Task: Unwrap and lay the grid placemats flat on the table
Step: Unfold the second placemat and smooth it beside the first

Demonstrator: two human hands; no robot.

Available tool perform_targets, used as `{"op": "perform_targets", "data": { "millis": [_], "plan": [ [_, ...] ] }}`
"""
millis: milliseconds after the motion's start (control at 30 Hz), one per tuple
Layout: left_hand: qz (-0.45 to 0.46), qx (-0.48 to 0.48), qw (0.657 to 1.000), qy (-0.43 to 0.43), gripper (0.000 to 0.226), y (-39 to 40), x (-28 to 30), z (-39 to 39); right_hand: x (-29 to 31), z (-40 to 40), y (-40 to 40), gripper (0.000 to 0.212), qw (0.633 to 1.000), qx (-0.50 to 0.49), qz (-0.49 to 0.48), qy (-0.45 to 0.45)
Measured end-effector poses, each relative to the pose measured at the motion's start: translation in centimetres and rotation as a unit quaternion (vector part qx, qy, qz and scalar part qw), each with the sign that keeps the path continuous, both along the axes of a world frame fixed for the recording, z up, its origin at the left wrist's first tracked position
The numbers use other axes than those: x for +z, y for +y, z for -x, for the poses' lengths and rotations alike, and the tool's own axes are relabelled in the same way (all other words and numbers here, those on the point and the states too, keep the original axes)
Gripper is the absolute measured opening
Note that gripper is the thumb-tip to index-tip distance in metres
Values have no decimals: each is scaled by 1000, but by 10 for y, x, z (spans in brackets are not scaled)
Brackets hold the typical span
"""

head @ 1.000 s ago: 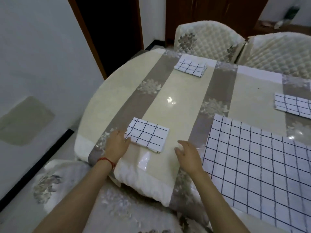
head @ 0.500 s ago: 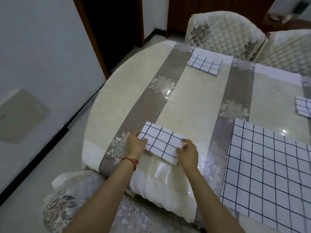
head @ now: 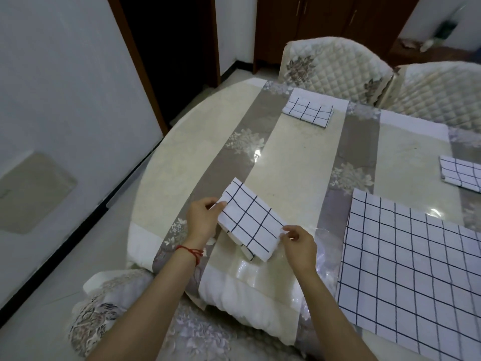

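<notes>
Folded grid placemat [head: 250, 225] at frame centre, left hand [head: 201, 220] pinched its left edge, right hand [head: 299, 246] pinched its lower right corner, unfolded placemat [head: 416, 269] lay flat at lower right.

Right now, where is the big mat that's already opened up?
In the head view, the unfolded placemat lies flat at the table's near right, right of both hands holding a folded placemat.

Single head-worn wide-angle view, looking forward and steeply down from above the near edge of the round cream-and-taupe cloth-covered table [head: 294, 162], both forearms reaching in from the bottom edge, quilted cream chair backs [head: 335, 66] at the far side, white wall at left, frame edges bowed.
</notes>
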State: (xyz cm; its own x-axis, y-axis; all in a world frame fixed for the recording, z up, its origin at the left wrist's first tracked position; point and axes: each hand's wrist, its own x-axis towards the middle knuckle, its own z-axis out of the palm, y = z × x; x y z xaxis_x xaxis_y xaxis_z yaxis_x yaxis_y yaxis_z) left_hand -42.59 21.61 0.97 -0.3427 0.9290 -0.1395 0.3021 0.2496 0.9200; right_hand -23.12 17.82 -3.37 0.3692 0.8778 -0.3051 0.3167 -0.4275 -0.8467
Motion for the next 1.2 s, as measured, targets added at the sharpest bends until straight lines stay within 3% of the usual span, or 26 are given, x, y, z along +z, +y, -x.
{"op": "perform_targets", "data": {
  "millis": [167, 300, 467, 533, 633, 700, 833, 933, 1000, 1100, 1200],
  "plan": [
    [-67, -176, 981, 57, 17, -3, 52, -12, 40, -12, 8, 22, 995, 12, -101, 13],
    [-63, -275, 953, 107, 32, -3, 93, -23, 97, -15, 13, 39, 966, 149, -213, -6],
    [-93, -332, 922, 175, 25, -3, 133, -34, 139, -18, 10, 41, 905, 298, -276, -123],
    [-118, -328, 924, 159, 18, -7, 146, -37, 151, -24, 5, 31, 916, 304, -226, -132],
    [-160, -276, 943, 97, 17, -16, 163, -41, 157, -41, -2, 5, 944, 301, -132, -39],
    [-182, -231, 952, 79, 18, -21, 170, -40, 151, -57, -5, 18, 947, 302, -103, -30],
    [-182, -153, 970, 46, 13, -25, 171, -32, 146, -87, -19, 16, 950, 305, -53, 33],
    [-159, -108, 981, 25, 22, -25, 165, -29, 142, -98, -21, 18, 968, 221, -56, 105],
    [-143, -85, 986, 26, 25, -26, 161, -29, 135, -100, -17, 47, 977, 149, -81, 125],
    [-97, -59, 993, 17, 25, -27, 150, -30, 131, -94, -13, 56, 979, 74, -107, 154],
    [8, -65, 994, -87, 24, -34, 136, -30, 130, -91, -8, 67, 973, 22, -125, 192]
  ]
}}
